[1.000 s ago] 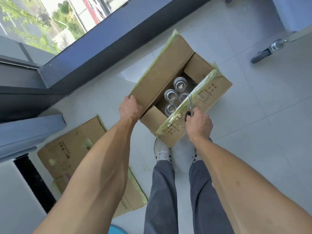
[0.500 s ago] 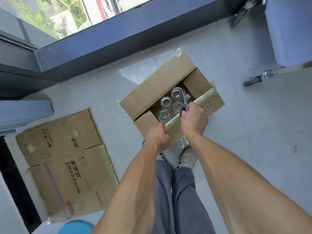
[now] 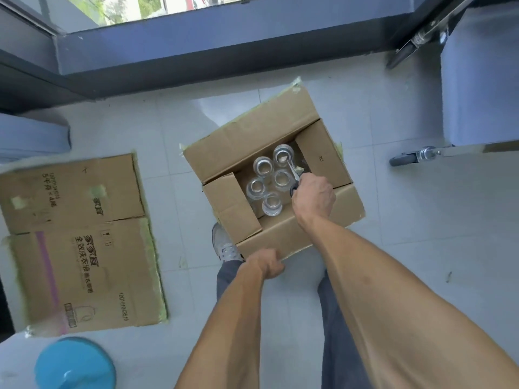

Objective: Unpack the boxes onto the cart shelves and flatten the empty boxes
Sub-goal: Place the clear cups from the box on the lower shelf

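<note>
Floor tiles [image 3: 421,248] carried an open box [image 3: 269,136] of five jars [image 3: 264,188], left hand [image 3: 266,263] gripping its near flap [image 3: 283,240], right hand [image 3: 314,196] clamped on scissors [image 3: 293,175].

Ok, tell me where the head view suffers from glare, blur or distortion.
Head view: daylight glare on the pale floor tile behind the open brown cardboard box; wide-angle stretch enlarges the forearms; the round blue object looks soft; the clear glass jars stay fairly sharp.

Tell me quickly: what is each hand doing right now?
Left hand: grips the near flap of the open box.
Right hand: holds scissors over the jars.
</note>
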A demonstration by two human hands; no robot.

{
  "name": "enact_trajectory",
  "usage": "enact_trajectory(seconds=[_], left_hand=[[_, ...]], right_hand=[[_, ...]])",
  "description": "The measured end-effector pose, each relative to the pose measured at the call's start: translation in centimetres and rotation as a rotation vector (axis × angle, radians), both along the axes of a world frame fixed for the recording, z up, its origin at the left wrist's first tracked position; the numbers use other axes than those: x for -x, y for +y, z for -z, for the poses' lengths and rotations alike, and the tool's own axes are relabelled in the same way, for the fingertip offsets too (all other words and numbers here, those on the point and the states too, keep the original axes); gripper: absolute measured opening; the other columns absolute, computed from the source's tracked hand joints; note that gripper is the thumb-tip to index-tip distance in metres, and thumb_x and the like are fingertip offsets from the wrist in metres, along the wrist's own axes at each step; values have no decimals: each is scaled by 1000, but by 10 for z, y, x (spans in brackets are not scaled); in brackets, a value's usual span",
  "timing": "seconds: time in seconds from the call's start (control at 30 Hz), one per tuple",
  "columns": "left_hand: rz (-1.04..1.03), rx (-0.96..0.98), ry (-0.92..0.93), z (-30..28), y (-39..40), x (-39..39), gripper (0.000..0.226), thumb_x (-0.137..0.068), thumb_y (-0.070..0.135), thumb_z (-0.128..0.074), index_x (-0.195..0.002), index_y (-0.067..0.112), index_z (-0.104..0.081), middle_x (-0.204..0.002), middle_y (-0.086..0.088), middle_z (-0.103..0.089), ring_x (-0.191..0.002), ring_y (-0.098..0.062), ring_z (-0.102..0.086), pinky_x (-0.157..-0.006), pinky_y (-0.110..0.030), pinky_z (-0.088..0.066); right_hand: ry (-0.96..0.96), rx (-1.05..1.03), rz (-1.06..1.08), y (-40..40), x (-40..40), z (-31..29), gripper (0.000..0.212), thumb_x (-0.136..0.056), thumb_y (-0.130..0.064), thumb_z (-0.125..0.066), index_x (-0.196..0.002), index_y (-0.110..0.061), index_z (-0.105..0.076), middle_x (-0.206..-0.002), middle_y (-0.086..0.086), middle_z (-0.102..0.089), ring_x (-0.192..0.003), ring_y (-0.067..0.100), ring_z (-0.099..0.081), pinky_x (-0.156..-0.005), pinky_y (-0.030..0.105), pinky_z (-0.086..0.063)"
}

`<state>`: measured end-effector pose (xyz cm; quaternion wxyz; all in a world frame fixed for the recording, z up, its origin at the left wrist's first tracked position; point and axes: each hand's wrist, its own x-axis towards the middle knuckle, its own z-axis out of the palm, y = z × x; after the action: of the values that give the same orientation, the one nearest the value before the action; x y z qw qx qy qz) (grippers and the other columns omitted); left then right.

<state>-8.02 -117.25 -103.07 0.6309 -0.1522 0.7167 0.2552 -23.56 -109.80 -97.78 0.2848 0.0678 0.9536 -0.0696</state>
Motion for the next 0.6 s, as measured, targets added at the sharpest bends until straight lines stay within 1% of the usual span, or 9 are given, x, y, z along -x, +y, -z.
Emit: enact_trajectory(seconds=[0.03,0.07,0.1,0.17,0.23,0.33,0.4,0.47,0.6], left_hand=[[-136,66,68,2,1,6,29,-91,24,-51,-112,10,-64,-124,-13,-63,-113,-31,-60,-91,-33,-48],[-294,136,137,0,2,15,17,-89,19,-50,-90,9,-64,-106,-16,-68,-100,-32,-63,-80,-32,-48],[-460,212,190,-3,2,28,17,-88,17,-50,-76,9,-59,-91,-19,-67,-89,-32,-63,-73,-33,-47],[-811,261,218,-13,9,59,24,-87,15,-50,-64,9,-55,-73,-16,-60,-72,-30,-61,-71,-36,-49],[-981,269,239,-31,14,97,28,-85,11,-51,-58,11,-53,-64,-12,-58,-62,-27,-58,-70,-34,-48],[-995,295,317,-55,17,145,23,-86,15,-54,-68,7,-65,-75,-11,-68,-68,-24,-62,-69,-32,-51],[-1185,214,323,-70,17,176,26,-88,26,-59,-86,2,-70,-81,-12,-73,-65,-19,-70,-62,-30,-57],[-1434,80,246,-82,15,206,30,-89,32,-65,-94,3,-68,-80,-12,-73,-58,-16,-70,-47,-23,-52],[-1631,9,252,-85,7,249,17,-91,19,-67,-102,6,-67,-79,-10,-69,-52,-12,-62,-40,-18,-44]], right_hand=[[-6,8,-8,8,-1,1,8,-97,-12,-58,-94,-13,-65,-91,10,-69,-87,29,-65,-71,33,-47],[-4,19,-18,17,-1,0,9,-97,-11,-57,-94,-13,-65,-92,11,-69,-87,30,-65,-71,33,-47],[-9,25,-22,25,-1,-1,9,-97,-11,-57,-94,-12,-65,-92,11,-68,-87,30,-65,-70,33,-47],[-18,49,-57,44,4,-11,11,-97,-10,-56,-95,-11,-66,-90,12,-68,-85,30,-64,-70,33,-48],[-19,73,-118,54,16,-25,13,-96,-8,-55,-95,-10,-67,-89,12,-68,-83,29,-63,-67,33,-47],[-5,120,-120,63,49,-43,15,-95,-5,-54,-95,-8,-69,-89,14,-68,-82,31,-62,-65,32,-47],[8,144,-121,63,72,-56,15,-94,-7,-56,-94,-9,-71,-88,16,-68,-82,34,-64,-68,35,-53],[27,143,-165,59,90,-66,12,-92,-11,-59,-91,-10,-71,-84,15,-68,-79,34,-64,-65,34,-50],[50,162,-276,55,113,-74,9,-90,-14,-61,-86,-11,-69,-75,12,-62,-70,32,-54,-59,32,-40]])
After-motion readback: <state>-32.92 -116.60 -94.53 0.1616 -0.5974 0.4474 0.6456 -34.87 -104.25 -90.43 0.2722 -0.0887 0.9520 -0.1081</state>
